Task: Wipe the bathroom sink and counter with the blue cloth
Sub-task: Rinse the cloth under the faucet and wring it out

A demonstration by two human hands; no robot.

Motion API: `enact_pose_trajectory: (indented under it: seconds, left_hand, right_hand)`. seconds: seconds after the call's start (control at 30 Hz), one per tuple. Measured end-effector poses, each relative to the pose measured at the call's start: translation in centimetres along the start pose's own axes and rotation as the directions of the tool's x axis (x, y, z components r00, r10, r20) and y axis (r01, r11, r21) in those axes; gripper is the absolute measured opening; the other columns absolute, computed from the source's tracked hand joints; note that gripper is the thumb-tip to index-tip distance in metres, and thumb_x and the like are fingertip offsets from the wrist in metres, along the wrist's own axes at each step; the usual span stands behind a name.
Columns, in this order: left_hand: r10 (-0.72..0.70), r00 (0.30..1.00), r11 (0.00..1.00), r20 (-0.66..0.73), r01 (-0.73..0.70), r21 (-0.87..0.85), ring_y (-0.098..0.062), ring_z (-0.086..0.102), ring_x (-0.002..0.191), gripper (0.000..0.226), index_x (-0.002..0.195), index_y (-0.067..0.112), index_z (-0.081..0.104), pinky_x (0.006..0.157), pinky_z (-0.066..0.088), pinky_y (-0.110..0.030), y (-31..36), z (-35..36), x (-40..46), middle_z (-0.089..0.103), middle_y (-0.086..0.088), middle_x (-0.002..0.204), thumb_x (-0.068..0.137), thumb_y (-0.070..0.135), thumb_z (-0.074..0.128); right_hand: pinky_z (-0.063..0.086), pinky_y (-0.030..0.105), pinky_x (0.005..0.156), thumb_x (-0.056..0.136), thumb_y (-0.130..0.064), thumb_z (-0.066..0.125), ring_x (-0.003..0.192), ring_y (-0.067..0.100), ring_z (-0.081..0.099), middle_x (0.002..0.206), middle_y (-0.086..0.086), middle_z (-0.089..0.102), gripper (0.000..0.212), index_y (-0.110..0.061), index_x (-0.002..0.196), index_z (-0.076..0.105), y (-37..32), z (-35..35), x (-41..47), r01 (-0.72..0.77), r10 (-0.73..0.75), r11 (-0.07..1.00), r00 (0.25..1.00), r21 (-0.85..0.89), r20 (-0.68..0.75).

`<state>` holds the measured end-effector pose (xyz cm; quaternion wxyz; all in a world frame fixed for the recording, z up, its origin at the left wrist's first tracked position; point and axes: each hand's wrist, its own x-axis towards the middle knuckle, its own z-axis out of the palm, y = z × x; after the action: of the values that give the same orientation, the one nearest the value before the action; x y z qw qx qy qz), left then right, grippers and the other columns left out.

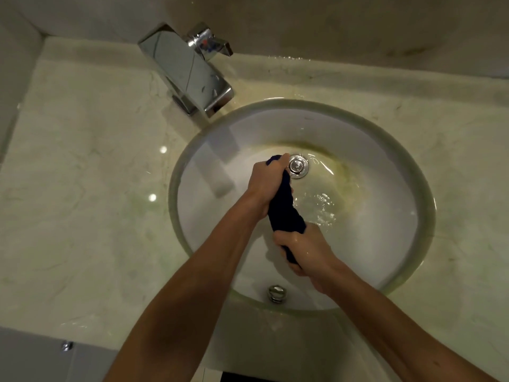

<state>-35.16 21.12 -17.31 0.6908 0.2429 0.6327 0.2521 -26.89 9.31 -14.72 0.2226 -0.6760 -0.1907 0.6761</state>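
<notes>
One blue cloth [286, 209], twisted into a roll, sits over the one round sink [407, 244] beside its drain [298, 165]. Two hands grip it: left hand [268, 179] curled round the far end, right hand [305, 253] curled round the near end. One tap [190, 70] stands on the worktop [82, 161].

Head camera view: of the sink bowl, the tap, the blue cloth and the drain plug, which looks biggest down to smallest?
1. sink bowl
2. tap
3. blue cloth, partly hidden in both hands
4. drain plug

no readable text, no labels, no brand marks, no numbers on any surface
</notes>
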Motion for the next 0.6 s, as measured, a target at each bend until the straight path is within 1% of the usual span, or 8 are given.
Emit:
enact_pose_trajectory:
  seconds: [0.13, 0.23, 0.3, 0.33, 0.4, 0.5, 0.57, 0.6]
  left_hand:
    - [-0.001, 1.0, 0.998, 0.005, 0.001, -0.064, -0.023, 0.05, 0.046, 0.033, 0.071, 0.008, 0.049, 0.055, 0.048, -0.031, 0.4, 0.2, -0.9, 0.05, -0.007, 0.058, 0.093, 0.027, 0.064]
    - [-0.032, 0.961, 0.957, 0.273, 0.108, -0.269, -0.026, 0.063, 0.068, 0.027, 0.096, 0.009, 0.059, 0.076, 0.056, -0.04, 2.0, -1.3, -2.8, 0.063, -0.011, 0.075, 0.092, 0.035, 0.065]
    - [0.056, 0.907, 0.871, 0.418, 0.161, -0.464, -0.032, 0.067, 0.094, 0.034, 0.117, 0.01, 0.059, 0.101, 0.052, -0.051, 2.5, -2.9, -3.5, 0.068, -0.017, 0.102, 0.09, 0.03, 0.062]
    - [0.131, 0.884, 0.835, 0.449, 0.146, -0.531, -0.034, 0.067, 0.102, 0.038, 0.128, 0.013, 0.057, 0.106, 0.049, -0.052, 2.6, -3.4, -3.7, 0.068, -0.019, 0.113, 0.093, 0.027, 0.059]
    - [0.208, 0.875, 0.848, 0.437, 0.061, -0.527, -0.029, 0.068, 0.101, 0.045, 0.143, 0.019, 0.051, 0.094, 0.056, -0.044, 2.6, -3.4, -3.6, 0.067, -0.015, 0.12, 0.099, 0.026, 0.051]
    - [0.214, 0.903, 0.907, 0.372, -0.042, -0.42, -0.016, 0.066, 0.086, 0.041, 0.13, 0.013, 0.065, 0.077, 0.057, -0.03, 2.7, -2.5, -3.8, 0.07, -0.005, 0.114, 0.103, 0.034, 0.044]
    - [0.24, 0.884, 0.882, 0.402, -0.025, -0.471, -0.017, 0.065, 0.093, 0.041, 0.112, 0.01, 0.074, 0.082, 0.056, -0.032, 2.5, -2.7, -3.7, 0.068, -0.006, 0.121, 0.101, 0.039, 0.046]
    - [0.267, 0.853, 0.846, 0.449, 0.016, -0.532, -0.021, 0.063, 0.107, 0.039, 0.107, 0.01, 0.074, 0.092, 0.053, -0.037, 2.3, -2.8, -3.7, 0.063, -0.01, 0.134, 0.098, 0.041, 0.051]
  right_hand:
    - [0.021, 0.021, 0.045, 0.077, -0.001, 0.062, 0.04, 0.015, 0.028, 0.058, 0.008, 0.038, 0.018, -0.01, 0.073, 0.047, -0.5, -0.9, -0.4, 0.04, -0.04, 0.999, 0.999, 0.013, 0.033]
    - [0.016, 0.019, 0.04, 0.079, -0.005, 0.06, 0.037, 0.011, 0.026, 0.054, 0.004, 0.038, 0.012, -0.01, 0.08, 0.049, -1.4, -2.7, -1.3, -0.026, -0.044, 0.972, 0.955, 0.232, 0.293]
    - [0.014, 0.019, 0.035, 0.079, -0.009, 0.062, 0.036, 0.007, 0.027, 0.053, -0.002, 0.038, 0.016, -0.01, 0.094, 0.056, -2.0, -4.2, -1.6, -0.225, -0.046, 0.879, 0.838, 0.421, 0.544]
    - [0.014, 0.019, 0.034, 0.079, -0.011, 0.064, 0.036, 0.005, 0.029, 0.054, -0.003, 0.04, 0.024, -0.01, 0.102, 0.059, -2.2, -4.7, -1.5, -0.34, -0.06, 0.816, 0.755, 0.468, 0.653]
    - [0.018, 0.02, 0.034, 0.082, -0.013, 0.065, 0.038, 0.006, 0.03, 0.055, -0.004, 0.044, 0.033, -0.009, 0.114, 0.056, -2.3, -5.1, -1.1, -0.485, -0.111, 0.729, 0.612, 0.483, 0.783]
    - [0.022, 0.021, 0.037, 0.089, -0.016, 0.056, 0.042, 0.007, 0.034, 0.061, -0.004, 0.04, 0.034, -0.009, 0.122, 0.048, -2.0, -4.6, -0.8, -0.587, -0.191, 0.654, 0.482, 0.477, 0.855]
    - [0.022, 0.02, 0.037, 0.091, -0.017, 0.053, 0.043, 0.007, 0.036, 0.062, -0.005, 0.039, 0.033, -0.01, 0.123, 0.047, -1.6, -4.1, -1.0, -0.643, -0.226, 0.603, 0.43, 0.472, 0.874]
    - [0.022, 0.019, 0.036, 0.091, -0.018, 0.053, 0.042, 0.007, 0.036, 0.062, -0.005, 0.04, 0.033, -0.01, 0.122, 0.047, -1.4, -3.9, -1.2, -0.665, -0.244, 0.578, 0.412, 0.473, 0.878]
